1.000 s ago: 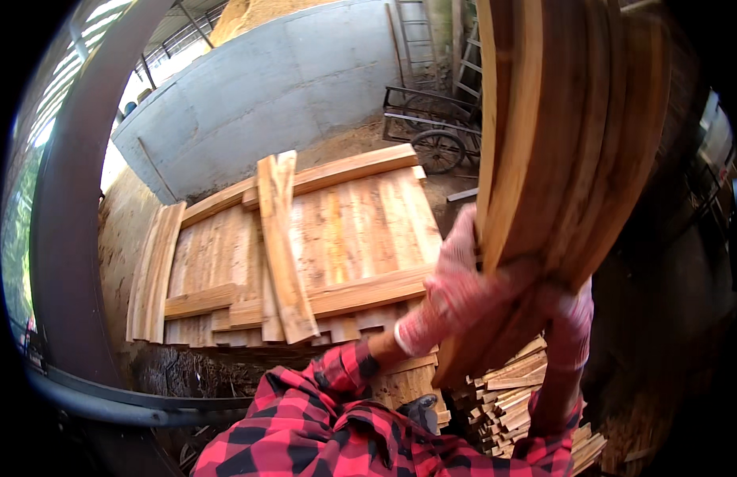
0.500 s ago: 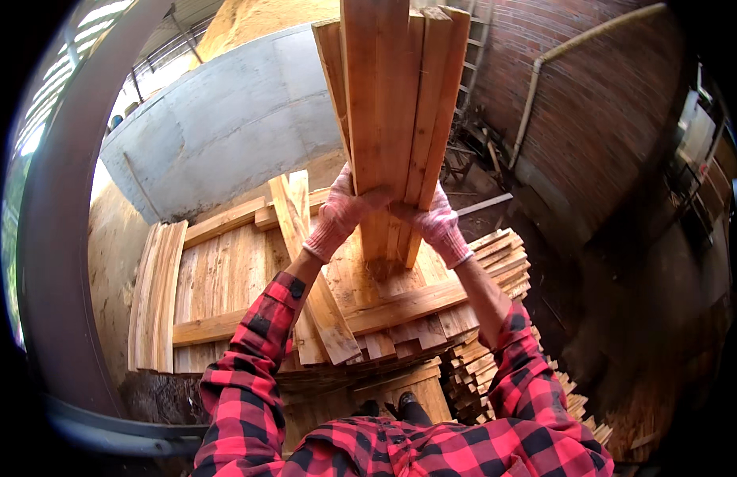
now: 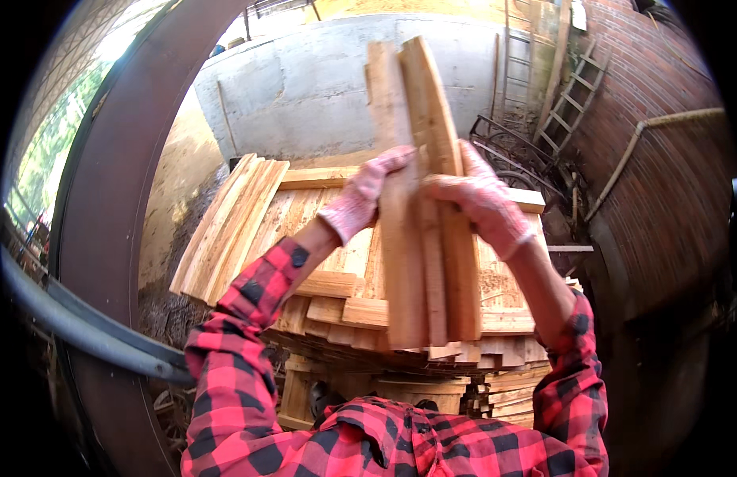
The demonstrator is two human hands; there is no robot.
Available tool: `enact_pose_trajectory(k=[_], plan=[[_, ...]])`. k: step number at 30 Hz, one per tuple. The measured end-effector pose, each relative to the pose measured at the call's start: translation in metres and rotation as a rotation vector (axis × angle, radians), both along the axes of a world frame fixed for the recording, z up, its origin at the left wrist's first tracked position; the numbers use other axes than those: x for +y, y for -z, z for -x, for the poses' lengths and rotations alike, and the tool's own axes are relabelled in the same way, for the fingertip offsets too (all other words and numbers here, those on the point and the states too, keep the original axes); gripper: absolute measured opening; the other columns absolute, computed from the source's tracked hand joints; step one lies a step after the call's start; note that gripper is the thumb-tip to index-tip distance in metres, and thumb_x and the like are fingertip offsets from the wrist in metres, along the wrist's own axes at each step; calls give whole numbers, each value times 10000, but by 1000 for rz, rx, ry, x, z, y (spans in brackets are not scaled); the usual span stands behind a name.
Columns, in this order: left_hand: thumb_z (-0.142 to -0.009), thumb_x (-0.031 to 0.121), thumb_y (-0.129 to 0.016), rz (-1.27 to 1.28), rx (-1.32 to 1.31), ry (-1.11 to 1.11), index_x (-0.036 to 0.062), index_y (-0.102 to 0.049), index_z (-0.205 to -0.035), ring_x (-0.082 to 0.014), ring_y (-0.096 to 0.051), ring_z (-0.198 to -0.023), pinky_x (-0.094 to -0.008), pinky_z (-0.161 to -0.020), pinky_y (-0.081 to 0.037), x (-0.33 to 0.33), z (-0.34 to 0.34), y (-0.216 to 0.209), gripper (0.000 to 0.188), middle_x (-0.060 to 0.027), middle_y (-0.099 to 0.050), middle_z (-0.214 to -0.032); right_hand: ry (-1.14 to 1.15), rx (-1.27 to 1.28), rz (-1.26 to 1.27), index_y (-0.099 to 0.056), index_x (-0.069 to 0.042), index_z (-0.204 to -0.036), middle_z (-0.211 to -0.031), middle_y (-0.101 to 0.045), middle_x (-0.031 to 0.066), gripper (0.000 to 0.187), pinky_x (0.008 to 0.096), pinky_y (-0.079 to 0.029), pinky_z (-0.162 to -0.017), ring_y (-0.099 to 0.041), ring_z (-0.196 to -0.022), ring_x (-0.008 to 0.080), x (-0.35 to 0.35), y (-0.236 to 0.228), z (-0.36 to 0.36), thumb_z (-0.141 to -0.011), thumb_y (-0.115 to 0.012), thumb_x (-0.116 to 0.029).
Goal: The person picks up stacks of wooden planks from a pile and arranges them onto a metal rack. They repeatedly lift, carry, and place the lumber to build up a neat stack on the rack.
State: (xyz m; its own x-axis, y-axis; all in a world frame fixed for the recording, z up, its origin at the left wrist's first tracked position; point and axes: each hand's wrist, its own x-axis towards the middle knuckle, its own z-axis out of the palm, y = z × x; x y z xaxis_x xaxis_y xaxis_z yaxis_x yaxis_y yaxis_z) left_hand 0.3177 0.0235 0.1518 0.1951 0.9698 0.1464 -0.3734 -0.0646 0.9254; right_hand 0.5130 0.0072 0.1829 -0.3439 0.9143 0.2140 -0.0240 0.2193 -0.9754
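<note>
Between my two gloved hands is a small bundle of wooden planks (image 3: 404,238), held lengthwise away from me over the wood pile. My left hand (image 3: 368,191), in a pink knitted glove, grips the bundle's left side with the thumb on the top face. On the right side my right hand (image 3: 484,199) is wrapped round the planks, thumb across the top. The planks fan slightly apart at the far end. Beneath them lies a layer of boards (image 3: 305,211) on the stack, with a row of upright-edged planks (image 3: 229,226) along its left side.
A brown steel post (image 3: 106,199) and a grey pipe (image 3: 90,318) stand close on my left. Beyond the stack is a grey wall (image 3: 305,87). A wooden ladder (image 3: 575,99) leans by the brick wall (image 3: 663,71) at right. More cut wood (image 3: 511,389) is stacked low near my feet.
The bundle has tipped down from a steep, raised position to lie flatter and nearer over the stack. My view has shifted to the right. Both hands stay on the planks.
</note>
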Motion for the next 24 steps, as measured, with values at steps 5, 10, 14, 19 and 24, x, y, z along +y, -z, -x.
enact_pose_trajectory(k=[5, 10, 14, 19, 24], plan=[[-916, 317, -661, 362, 127, 29, 57, -596, -1155, -231, -705, -812, -373, -739, -609, 15, 158, 43, 359, -100, -692, -980, 74, -142, 233, -562, -50, -1171, -892, -649, 58, 507, 290, -491, -529, -603, -680, 112, 7, 42, 124, -730, -787, -159], [-893, 382, -684, 468, 57, 22, -11, -514, -1134, -309, -696, -707, -440, -638, -623, 1, 247, 54, 492, -164, -661, -861, 435, -818, 266, -372, -23, -1326, -1112, -674, 229, 852, 406, -497, -929, -648, -1093, 364, 41, 132, 173, -652, -782, -345], [-854, 599, -657, 330, -81, 213, -62, -486, -1216, -305, -704, -788, -435, -680, -641, -20, 336, 67, 773, -229, -656, -980, 439, -1053, 239, -75, -58, -1577, -1420, -482, 284, 1193, 476, -467, -992, -547, -1249, 415, 33, 129, 201, -728, -723, -590], [-834, 780, -517, 361, -162, 155, 15, -525, -1271, -308, -690, -791, -458, -688, -616, -34, 410, 70, 881, -204, -662, -1050, 434, -1192, 19, -322, -223, -1522, -1281, -537, 274, 737, 508, -507, -904, -603, -1123, 435, 11, 91, 246, -894, -665, -401], [-850, 817, -417, 354, -254, 152, 13, -527, -1288, -337, -696, -804, -494, -695, -615, -17, 437, 110, 923, -212, -665, -1060, 436, -1028, -8, -451, -199, -1430, -1125, -586, 237, 664, 464, -555, -798, -657, -935, 346, 0, 119, 329, -885, -648, -522]])
